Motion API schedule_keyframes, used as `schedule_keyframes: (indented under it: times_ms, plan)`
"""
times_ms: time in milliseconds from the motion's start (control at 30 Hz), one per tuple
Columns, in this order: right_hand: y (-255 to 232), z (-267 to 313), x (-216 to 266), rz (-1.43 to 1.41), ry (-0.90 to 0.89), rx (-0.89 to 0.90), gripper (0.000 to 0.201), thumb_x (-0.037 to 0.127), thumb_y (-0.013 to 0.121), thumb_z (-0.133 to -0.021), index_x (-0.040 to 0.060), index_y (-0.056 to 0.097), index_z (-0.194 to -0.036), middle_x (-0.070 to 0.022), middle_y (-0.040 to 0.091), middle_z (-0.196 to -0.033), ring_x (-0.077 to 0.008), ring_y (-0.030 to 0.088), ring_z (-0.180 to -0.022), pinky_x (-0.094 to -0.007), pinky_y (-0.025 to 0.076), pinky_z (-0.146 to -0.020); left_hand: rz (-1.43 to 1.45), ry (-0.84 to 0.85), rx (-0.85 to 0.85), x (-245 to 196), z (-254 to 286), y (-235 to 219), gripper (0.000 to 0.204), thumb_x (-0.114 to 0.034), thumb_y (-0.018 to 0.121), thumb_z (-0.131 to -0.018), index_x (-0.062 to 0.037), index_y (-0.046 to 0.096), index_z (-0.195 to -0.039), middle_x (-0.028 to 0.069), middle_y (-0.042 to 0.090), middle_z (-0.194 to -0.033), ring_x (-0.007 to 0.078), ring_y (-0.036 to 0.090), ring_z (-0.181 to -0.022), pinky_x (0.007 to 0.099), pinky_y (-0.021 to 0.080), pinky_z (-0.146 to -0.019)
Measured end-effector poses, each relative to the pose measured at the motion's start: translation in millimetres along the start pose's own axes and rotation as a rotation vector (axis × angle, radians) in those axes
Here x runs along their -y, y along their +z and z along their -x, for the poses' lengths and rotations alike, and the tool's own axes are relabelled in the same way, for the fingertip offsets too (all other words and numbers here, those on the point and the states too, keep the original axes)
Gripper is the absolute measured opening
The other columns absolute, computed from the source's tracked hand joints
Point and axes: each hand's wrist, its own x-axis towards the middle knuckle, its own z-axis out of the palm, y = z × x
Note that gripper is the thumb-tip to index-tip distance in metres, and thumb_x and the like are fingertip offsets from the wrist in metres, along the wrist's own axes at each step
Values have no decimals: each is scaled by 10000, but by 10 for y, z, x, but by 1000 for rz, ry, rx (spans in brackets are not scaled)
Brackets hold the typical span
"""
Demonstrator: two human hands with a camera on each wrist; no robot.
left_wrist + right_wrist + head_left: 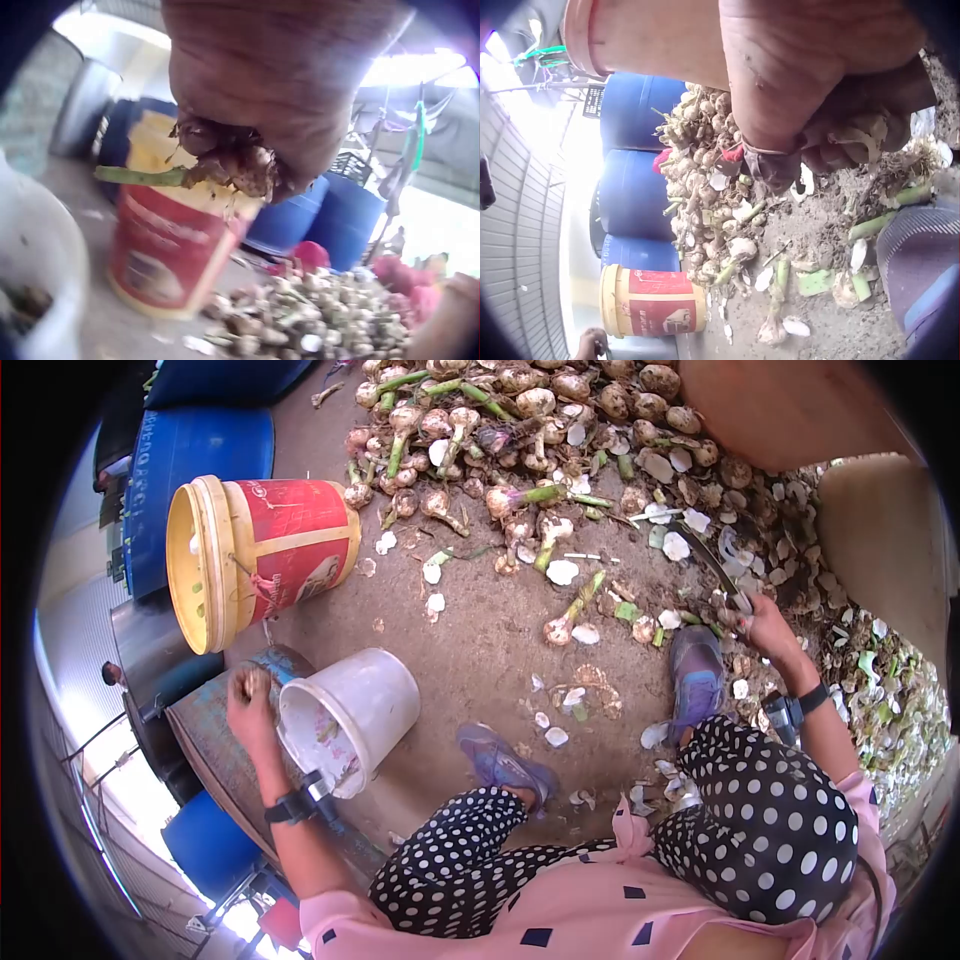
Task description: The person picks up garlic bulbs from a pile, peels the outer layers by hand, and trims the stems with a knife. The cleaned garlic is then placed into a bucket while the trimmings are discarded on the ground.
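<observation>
Head view shows your left hand (pixel 250 700) at the lower left of the frame, raised just beside the rim of the white bucket (pixel 385 695); the left wrist view shows its grip closed round a dirty garlic bulb (pixel 236 161) whose green stalk sticks out toward the left. Your right hand (pixel 765 625) sits at the right of the frame, low over the ground among the peelings, its grip closed on a knife (pixel 715 565) whose blade points up and left; the right wrist view also shows a pale bulb piece under those curled fingers, though what exactly it is stays unclear. Your purple shoes (pixel 697 675) rest on the dirt floor (pixel 480 630) at centre, with white skin scraps scattered around them. Across the top of the frame lies the garlic pile (pixel 520 410). A red and yellow bucket (pixel 265 555) lies tipped on its side at the upper left, with blue barrels (pixel 195 445) beyond it.
</observation>
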Motion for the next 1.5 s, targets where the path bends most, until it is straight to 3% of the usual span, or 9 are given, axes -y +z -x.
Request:
schedule_keyframes:
  times_ms: [100, 167, 367, 600, 767, 833, 1000, 1167, 1500]
  plan:
    - [28, 61, 241, 31, 175, 31, 291, 290, 681, -835, 31, 569, -905, -7, 551, -735, -116, 470, -670, -288, 410, -600, -454, -100, 259, 180, 235, -284, 440, -139, 676, -784, -37, 582, -1201, 137, 636, -1130, 203, 634, -967, 314, 472, -876]
    - [20, 63, 224, 9, 174, 36, 263, 258, 684, -828, 33, 569, -900, 3, 541, -722, -106, 458, -650, -284, 395, -577, -637, 432, 191, -30, 572, -74, 497, -133, 672, -781, -41, 552, -1255, 175, 615, -1178, 247, 641, -988, 346, 475, -889]
    - [-23, 16, 209, 2, 4, -11, 222, 181, 680, -820, 22, 583, -941, 13, 555, -743, -96, 482, -699, -268, 419, -612, 253, 197, 673, -1366, 756, 1712, 532, -124, 665, -777, -88, 538, -1292, 173, 612, -1189, 299, 643, -970, 342, 511, -818]
    - [56, 80, 232, -97, 180, 5, 241, 213, 689, -831, 26, 595, -951, 31, 542, -719, -68, 450, -618, -241, 383, -548, -125, 766, 353, -2156, 705, 3341, 430, -133, 637, -807, -118, 582, -1233, 157, 421, -1398, 304, 494, -1194, 424, 430, -988]
    - [148, 1, 223, 23, -147, -85, 284, 166, 715, -789, 16, 567, -980, -46, 575, -690, -125, 508, -637, -291, 442, -608, -29, 544, 415, -2197, 713, 3238, 322, -222, 642, -845, -112, 619, -1147, 142, 581, -1192, 240, 606, -964, 389, 480, -891]
    - [153, -5, 516, 26, -104, -64, 305, 137, 727, -750, 12, 543, -959, -108, 618, -737, -192, 580, -679, -329, 472, -647, 547, -191, 762, -2433, 1104, 2673, 267, -239, 646, -846, -72, 643, -1055, 97, 651, -981, 188, 618, -829, 336, 491, -776]
    - [342, 43, 948, 222, -570, -52, 287, 114, 730, -666, 71, 551, -885, -136, 625, -710, -324, 639, -669, -398, 491, -586, 774, -13, 1021, -2229, 2045, 2483, 248, -195, 676, -779, -41, 646, -970, 66, 649, -862, 165, 609, -724, 272, 474, -654]
    - [125, -93, 301, 602, -173, 16, 336, 280, 692, -743, 107, 624, -1023, -147, 652, -754, -368, 636, -701, -446, 503, -622, 702, 186, 939, -2269, 2302, 2260, 355, -151, 720, -668, 20, 657, -972, 102, 662, -915, 209, 627, -741, 344, 508, -686]
    - [231, 138, 805, -157, -298, 87, 313, 134, 730, -768, 29, 625, -1044, -32, 643, -751, -86, 593, -650, -260, 484, -592, 461, 719, 414, -2537, 2500, 2475, 565, -177, 748, -716, -76, 527, -1226, 120, 620, -1062, 276, 588, -979, 343, 489, -863]
